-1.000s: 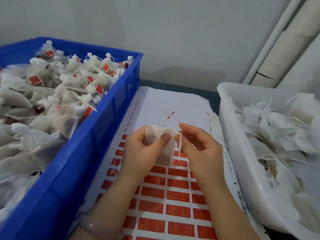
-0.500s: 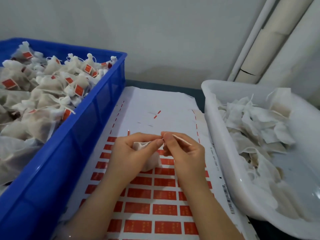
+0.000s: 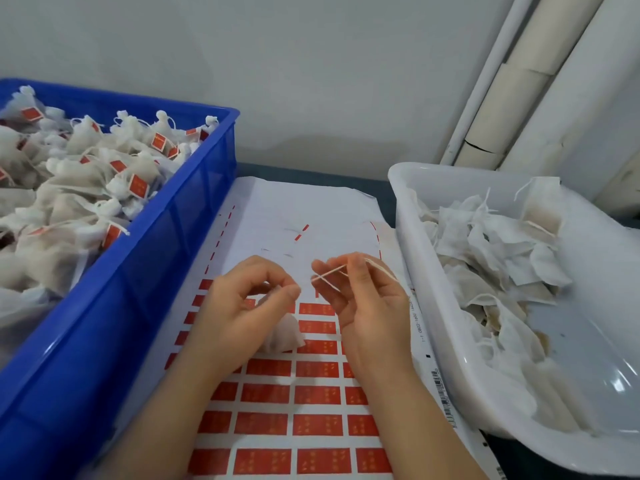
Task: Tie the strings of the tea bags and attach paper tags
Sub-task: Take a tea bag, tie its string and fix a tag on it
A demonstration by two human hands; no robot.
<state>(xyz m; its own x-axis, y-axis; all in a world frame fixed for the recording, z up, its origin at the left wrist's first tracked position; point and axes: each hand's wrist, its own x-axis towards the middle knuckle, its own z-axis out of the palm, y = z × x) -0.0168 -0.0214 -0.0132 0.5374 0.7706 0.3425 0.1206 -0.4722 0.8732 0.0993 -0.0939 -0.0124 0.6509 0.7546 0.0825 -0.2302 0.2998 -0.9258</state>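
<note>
Over the sheet of red tags [image 3: 311, 424], between the blue crate [image 3: 156, 289] and the white tub [image 3: 426, 265]: pinches the gathered neck of the tea bag [image 3: 284, 336] between thumb and forefinger of the left hand [image 3: 242, 313], other fingers curled, probably to keep the mouth closed while the knot is made. Lets the bag's body hang under that hand, low over the sheet; touching it or not, cannot tell. Grips the string [image 3: 327, 274] in the curled fingers of the right hand [image 3: 367, 313], just beside the left, with two strands crossed at the fingertips, seemingly to form the loop. Cannot tell where the string meets the bag. Works directly above the tags, presumably for an easy reach afterwards. Keeps finished bags [image 3: 104, 174] in the crate on the left and untied bags [image 3: 485, 244] in the tub on the right.
</note>
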